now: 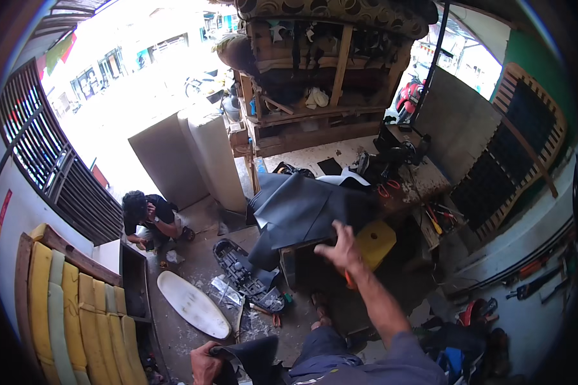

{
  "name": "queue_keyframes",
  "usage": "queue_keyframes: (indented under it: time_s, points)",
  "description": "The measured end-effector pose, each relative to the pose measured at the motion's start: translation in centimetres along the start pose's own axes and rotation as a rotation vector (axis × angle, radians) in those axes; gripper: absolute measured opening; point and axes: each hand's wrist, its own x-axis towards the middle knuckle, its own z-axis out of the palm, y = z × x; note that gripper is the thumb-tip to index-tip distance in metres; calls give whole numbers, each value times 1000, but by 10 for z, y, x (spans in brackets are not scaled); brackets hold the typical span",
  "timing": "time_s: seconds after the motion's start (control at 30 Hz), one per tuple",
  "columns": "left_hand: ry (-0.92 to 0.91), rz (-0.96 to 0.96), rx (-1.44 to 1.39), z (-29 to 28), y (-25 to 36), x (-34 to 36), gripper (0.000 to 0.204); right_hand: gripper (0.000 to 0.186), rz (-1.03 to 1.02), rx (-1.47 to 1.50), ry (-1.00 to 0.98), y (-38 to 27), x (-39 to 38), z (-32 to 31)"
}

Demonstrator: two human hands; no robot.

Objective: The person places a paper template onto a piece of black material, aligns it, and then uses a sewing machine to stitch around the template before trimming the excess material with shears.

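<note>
My left hand (206, 364) is closed on a piece of black sheet material (253, 355) low in the view; it looks like upholstery leatherette. My right hand (342, 248) reaches forward with its fingers spread and nothing in them. Just beyond it, a large black sheet (302, 208) is draped over a work table, one corner hanging down at the near left. Orange-handled scissors (388, 188) lie on the table to the right of the sheet. Behind them stands a dark sewing machine (401, 154).
A yellow stool (380, 239) stands right of my hand. On the littered floor lie a long white foam pad (192, 305) and a black plastic seat base (241, 268). Another person (153, 221) crouches at left. Yellow slatted cushions (83, 314) and a wooden shelf (305, 119) flank the space.
</note>
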Motion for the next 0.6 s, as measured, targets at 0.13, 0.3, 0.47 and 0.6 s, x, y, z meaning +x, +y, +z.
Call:
queue_keyframes:
  time_s: [0.13, 0.3, 0.47, 0.6]
  points:
    - [143, -98, 75, 63, 9, 18, 18, 132, 347, -100, -98, 107, 117, 15]
    - [215, -249, 133, 148, 63, 56, 24, 145, 339, -306, -452, 181, 231, 61]
    - [122, -474, 98, 176, 121, 73, 30, 47, 168, -182, -393, 182, 211, 75]
    - [118, -604, 65, 183, 142, 99, 35, 26, 28, 83, -306, 132, 171, 14]
